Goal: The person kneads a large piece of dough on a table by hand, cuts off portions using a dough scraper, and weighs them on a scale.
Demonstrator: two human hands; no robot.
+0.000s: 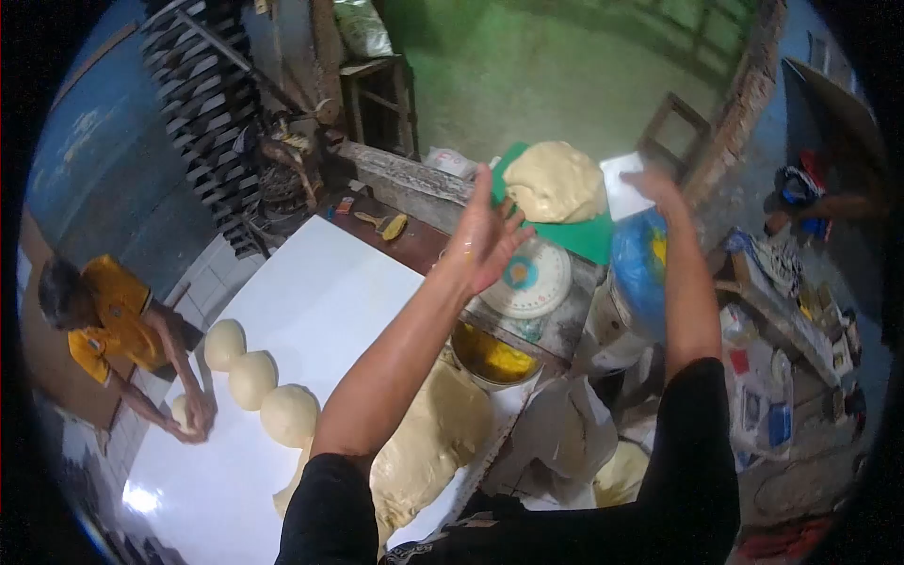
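My left hand [485,235] is raised with its fingers spread, holding nothing. It hovers just left of a lump of dough [556,184] that rests on a green sheet [589,238] over a dial scale [527,281]. On the dough's other side, my right hand [654,186] grips a flat white dough scraper [621,185], whose edge is close to the lump; I cannot tell if they touch. Below my left forearm a large mass of dough [438,438] spreads over the white table [330,273]. Three round dough balls [252,380] line up left of it.
At the left, a person in an orange shirt [118,306] works a small dough ball with both hands. A brush [381,224] lies on the ledge. A pot with yellow contents [496,358] sits below the scale. Blue plastic [638,264] covers a bucket beneath my right forearm.
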